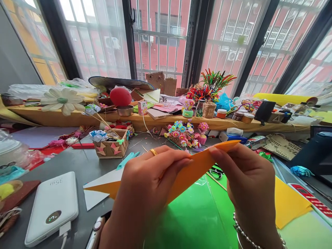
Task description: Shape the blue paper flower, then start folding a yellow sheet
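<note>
A folded sheet of orange paper (193, 173) is stretched between my two hands above a green mat (192, 221). My left hand (153, 176), with a gold ring, pinches its upper edge between thumb and fingers. Farther right, my right hand (246, 173) grips the same edge near a pointed corner, the thumb lying along the fold. Another pointed end of orange paper sticks out left of my left hand, over white paper (97, 202) on the grey desk. Part of the sheet is hidden behind my left hand.
A white power bank (53, 207) with a plugged cable lies at the left. Behind stand a cardboard basket (111, 147) and colourful flowers (183, 135). Black scissors (215, 173) rest on the mat. Yellow paper (290, 202) lies right. A cluttered shelf (166, 121) runs below the windows.
</note>
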Demonstrator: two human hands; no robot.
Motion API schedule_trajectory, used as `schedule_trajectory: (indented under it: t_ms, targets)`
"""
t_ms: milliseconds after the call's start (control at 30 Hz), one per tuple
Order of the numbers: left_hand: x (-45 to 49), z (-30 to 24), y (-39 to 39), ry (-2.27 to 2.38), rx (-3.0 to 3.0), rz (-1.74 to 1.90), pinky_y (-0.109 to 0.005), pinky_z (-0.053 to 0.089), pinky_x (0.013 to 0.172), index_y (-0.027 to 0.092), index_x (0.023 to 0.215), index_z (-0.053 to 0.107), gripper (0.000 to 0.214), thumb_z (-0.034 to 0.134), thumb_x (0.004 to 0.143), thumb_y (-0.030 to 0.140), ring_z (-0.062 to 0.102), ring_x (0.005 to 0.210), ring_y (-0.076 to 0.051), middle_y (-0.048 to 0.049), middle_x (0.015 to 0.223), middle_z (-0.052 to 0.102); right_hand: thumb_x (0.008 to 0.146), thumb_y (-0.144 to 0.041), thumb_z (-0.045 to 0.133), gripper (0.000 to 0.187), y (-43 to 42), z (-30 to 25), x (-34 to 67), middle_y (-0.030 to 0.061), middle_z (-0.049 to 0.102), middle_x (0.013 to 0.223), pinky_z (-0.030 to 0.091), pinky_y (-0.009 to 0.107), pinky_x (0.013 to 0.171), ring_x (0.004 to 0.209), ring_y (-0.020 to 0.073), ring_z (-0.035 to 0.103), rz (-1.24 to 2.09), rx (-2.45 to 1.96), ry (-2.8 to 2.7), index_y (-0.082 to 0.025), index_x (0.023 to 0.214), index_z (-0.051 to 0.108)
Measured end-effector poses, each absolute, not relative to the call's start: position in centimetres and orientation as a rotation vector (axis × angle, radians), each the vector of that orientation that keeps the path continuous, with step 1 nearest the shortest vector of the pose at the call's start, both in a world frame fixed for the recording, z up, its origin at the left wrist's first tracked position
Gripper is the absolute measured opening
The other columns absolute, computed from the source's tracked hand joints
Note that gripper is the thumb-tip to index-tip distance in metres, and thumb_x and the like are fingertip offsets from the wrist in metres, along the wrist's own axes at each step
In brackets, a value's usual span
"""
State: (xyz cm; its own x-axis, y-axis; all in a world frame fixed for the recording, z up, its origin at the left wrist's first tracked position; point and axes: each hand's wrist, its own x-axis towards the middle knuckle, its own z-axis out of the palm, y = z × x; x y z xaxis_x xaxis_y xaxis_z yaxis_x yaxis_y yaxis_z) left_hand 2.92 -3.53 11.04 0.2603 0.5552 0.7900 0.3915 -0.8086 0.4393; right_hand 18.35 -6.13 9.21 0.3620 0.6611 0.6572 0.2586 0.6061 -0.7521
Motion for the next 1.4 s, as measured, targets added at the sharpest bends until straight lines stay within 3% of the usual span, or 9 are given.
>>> schedule_trajectory:
  t_ms: [300,633,1033,1267,1400]
  targets:
    - [2.9,11.1,-3.5,0.937,2.432,1.522,-0.017,0.047,0.054,0.023,0.072,0.066,0.018,0.051,0.082,0.022,0.059,0.054,-0.010,0.0048,0.067,0.068,0.071,-0.028,0.069,0.008,-6.0,9.5,18.1,-0.0025,0.065,0.057,0.052,0.019,0.047,0.051,0.0115,0.060,0.337,-0.909,-1.191,-0.024,0.064,0.067]
    - [3.5,11.2,-3.7,0.848,2.380,1.626,-0.018,0.047,0.056,0.022,0.076,0.064,0.009,0.056,0.080,0.021,0.060,0.059,-0.010,0.0031,0.069,0.067,0.073,-0.024,0.067,0.002,-6.1,9.3,18.0,-0.0026,0.067,0.061,0.054,0.019,0.050,0.055,0.0119,0.062,0.381,-0.891,-1.234,-0.025,0.073,0.069]
    - [3.2,11.4,-4.3,0.827,2.355,1.613,-0.014,0.044,0.054,0.021,0.069,0.063,0.010,0.059,0.076,0.016,0.058,0.055,-0.006,0.0068,0.063,0.064,0.076,-0.012,0.065,0.018,-6.8,9.2,18.3,-0.0095,0.070,0.074,0.052,0.010,0.063,0.068,0.0056,0.063,0.340,-0.765,-1.271,-0.029,0.080,0.068]
    - [2.8,11.7,-4.8,0.867,2.385,1.541,-0.012,0.044,0.054,0.021,0.071,0.063,0.011,0.057,0.078,0.016,0.058,0.054,-0.005,0.0072,0.063,0.064,0.080,-0.013,0.061,0.015,-6.9,9.2,18.3,-0.0066,0.070,0.078,0.052,0.016,0.067,0.073,0.0080,0.062,0.345,-0.697,-1.329,-0.025,0.082,0.069]
    - [2.7,12.0,-4.8,0.921,2.428,1.500,-0.013,0.044,0.051,0.022,0.068,0.063,0.011,0.056,0.077,0.018,0.059,0.053,-0.007,0.0072,0.062,0.064,0.075,-0.007,0.064,0.017,-6.7,9.4,18.1,-0.0056,0.067,0.075,0.051,0.016,0.065,0.072,0.0080,0.060,0.308,-0.700,-1.261,-0.023,0.080,0.067]
